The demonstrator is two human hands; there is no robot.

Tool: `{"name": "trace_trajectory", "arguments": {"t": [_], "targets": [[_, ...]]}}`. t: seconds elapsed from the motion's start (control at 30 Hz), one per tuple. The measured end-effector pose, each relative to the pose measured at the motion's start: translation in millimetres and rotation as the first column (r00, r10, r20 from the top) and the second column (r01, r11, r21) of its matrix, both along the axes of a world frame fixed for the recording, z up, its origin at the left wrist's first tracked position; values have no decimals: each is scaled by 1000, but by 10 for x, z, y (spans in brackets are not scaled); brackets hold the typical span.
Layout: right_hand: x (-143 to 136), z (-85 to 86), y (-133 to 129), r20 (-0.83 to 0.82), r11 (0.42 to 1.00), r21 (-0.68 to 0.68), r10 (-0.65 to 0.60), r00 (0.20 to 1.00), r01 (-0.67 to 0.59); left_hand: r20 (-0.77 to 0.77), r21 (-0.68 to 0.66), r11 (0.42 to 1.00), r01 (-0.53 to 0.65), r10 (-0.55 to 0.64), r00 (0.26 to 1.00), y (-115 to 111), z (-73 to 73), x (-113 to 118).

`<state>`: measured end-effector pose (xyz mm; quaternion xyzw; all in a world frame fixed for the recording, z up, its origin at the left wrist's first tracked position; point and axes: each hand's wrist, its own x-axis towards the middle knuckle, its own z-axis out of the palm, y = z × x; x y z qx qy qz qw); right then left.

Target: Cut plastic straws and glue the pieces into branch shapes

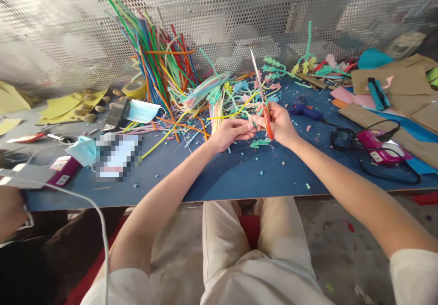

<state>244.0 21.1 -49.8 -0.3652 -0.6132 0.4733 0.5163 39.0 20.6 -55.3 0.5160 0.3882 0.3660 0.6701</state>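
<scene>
My right hand [278, 122] is closed round scissors [267, 118] with orange handles, their blades pointing up and away from me. Its thumb and fingertips meet those of my left hand [232, 134] over the table. The left fingers are curled in a pinch; what they hold is too small and covered to make out, though bits of mint green show at the fingertips. Just below the hands lies a mint-green pipe cleaner piece [260, 143] shaped like a leafy sprig. Behind them is a heap of pastel pipe cleaners [208, 90], with a yellow pipe cleaner [236, 113] across it.
A tall bundle of coloured pipe cleaners [164, 63] leans on the perforated metal panel [232, 17]. At right are a glue gun [306, 110], a purple power strip [381, 147] with black cable, and cardboard [386, 81]. Face masks [142, 111] and a blurred phone [118, 156] lie left, near another person's arm.
</scene>
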Motion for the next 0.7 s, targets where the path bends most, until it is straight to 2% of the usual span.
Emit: {"name": "trace_trajectory", "arguments": {"t": [0.13, 0.27, 0.5, 0.7], "targets": [[-6, -16, -5, 13, 999, 51, 13, 1000, -14, 17, -5, 1000, -31, 31, 999, 4, 23, -12], [-16, -50, 24, -5, 995, 92, -34, 999, 34, 18, -30, 998, -52, 53, 998, 10, 75, -41], [-3, -157, 116, -7, 993, 112, -41, 999, 42, 0, -99, 995, -11, 11, 1000, 4, 109, -65], [-9, -160, 107, -8, 994, 98, -55, 998, 55, -32, -68, 998, 0, -2, 999, 4, 105, -56]]}}
